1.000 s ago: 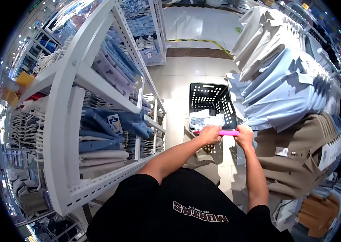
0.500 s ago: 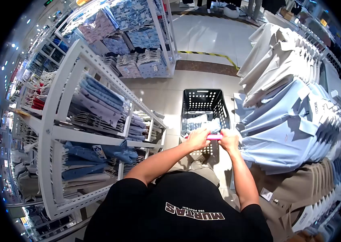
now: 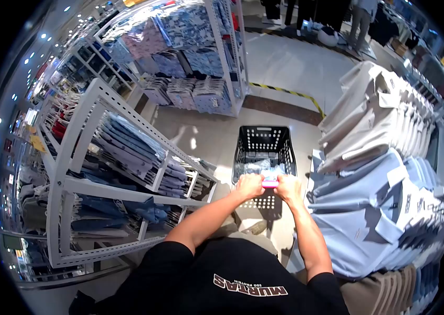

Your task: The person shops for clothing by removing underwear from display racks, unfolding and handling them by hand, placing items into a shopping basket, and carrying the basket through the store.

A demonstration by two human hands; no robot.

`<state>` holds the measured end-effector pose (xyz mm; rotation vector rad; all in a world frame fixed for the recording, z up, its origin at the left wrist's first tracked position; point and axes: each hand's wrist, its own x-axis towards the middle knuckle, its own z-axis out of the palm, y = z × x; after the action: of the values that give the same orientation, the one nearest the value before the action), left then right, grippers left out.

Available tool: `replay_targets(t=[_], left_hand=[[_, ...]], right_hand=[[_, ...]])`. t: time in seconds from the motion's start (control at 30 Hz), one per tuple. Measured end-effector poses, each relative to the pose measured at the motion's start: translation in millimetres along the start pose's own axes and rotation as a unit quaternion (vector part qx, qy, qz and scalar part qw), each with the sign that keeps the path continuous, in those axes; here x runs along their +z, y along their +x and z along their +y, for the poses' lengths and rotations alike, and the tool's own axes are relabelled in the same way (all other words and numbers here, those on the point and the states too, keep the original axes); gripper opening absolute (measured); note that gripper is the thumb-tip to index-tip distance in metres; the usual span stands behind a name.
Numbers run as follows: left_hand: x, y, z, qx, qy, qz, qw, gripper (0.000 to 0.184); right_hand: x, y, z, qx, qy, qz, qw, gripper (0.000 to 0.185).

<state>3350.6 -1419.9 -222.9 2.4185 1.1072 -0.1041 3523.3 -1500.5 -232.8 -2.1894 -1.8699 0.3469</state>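
Observation:
Both my hands are closed round a pink handle [image 3: 270,184] at the near side of a black perforated basket [image 3: 264,130]. On the handle's left end is my left hand [image 3: 249,187]; my right hand [image 3: 288,188] wraps the right end. Only a short pink stretch shows between them. Light blue and white items [image 3: 264,168], too small to make out, lie inside the basket.
A white rack [image 3: 85,176] of folded, hung garments stands at left, with a taller rack [image 3: 231,79] behind it. Beige shirts [image 3: 374,123] and blue shirts [image 3: 358,231] hang close at right. Yellow-black tape [image 3: 290,92] crosses the floor ahead.
Seen from the head, the left rack and right-hand shirts have shifted down the view, and more of the floor and far racks shows. Both hands stay on the handle.

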Motion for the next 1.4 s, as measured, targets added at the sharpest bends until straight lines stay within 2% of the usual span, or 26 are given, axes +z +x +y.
replay_targets(t=[0.17,0.3,0.63,0.8,0.9,1.03,1.1,1.3,1.37,1.4], left_hand=[[-3,26,9,-0.024,-0.018,0.026,0.999,0.025],[-1,47,15,-0.051,-0.050,0.047,0.996,0.025],[-22,85,10,-0.037,-0.117,0.049,0.991,0.030],[-26,95,-8,-0.003,-0.107,0.068,0.992,0.027],[-25,102,-26,0.014,-0.102,0.093,0.990,0.027],[-41,117,-53,0.037,-0.070,0.070,0.994,0.027],[-48,131,-72,0.035,-0.056,0.076,0.995,0.028],[-65,192,-123,0.073,-0.026,0.165,0.983,0.016],[-81,211,-131,0.058,0.008,0.102,0.993,0.020],[-84,222,-135,0.059,0.011,0.108,0.992,0.020]], right_hand=[[-6,30,25,-0.046,-0.020,0.015,0.999,0.023],[-9,57,40,-0.066,-0.013,0.048,0.997,0.015],[-30,116,50,-0.093,-0.043,-0.007,0.995,0.013],[-29,136,42,-0.080,-0.069,-0.052,0.993,0.013],[-27,145,32,-0.074,-0.055,-0.048,0.995,0.013],[-18,161,17,-0.053,-0.045,-0.021,0.997,0.015],[-3,177,14,-0.028,-0.053,-0.029,0.998,0.021],[15,227,-4,0.018,-0.023,0.012,0.999,0.021],[13,244,-11,0.044,-0.017,0.016,0.999,0.019],[8,253,-14,0.048,-0.015,0.023,0.998,0.017]])
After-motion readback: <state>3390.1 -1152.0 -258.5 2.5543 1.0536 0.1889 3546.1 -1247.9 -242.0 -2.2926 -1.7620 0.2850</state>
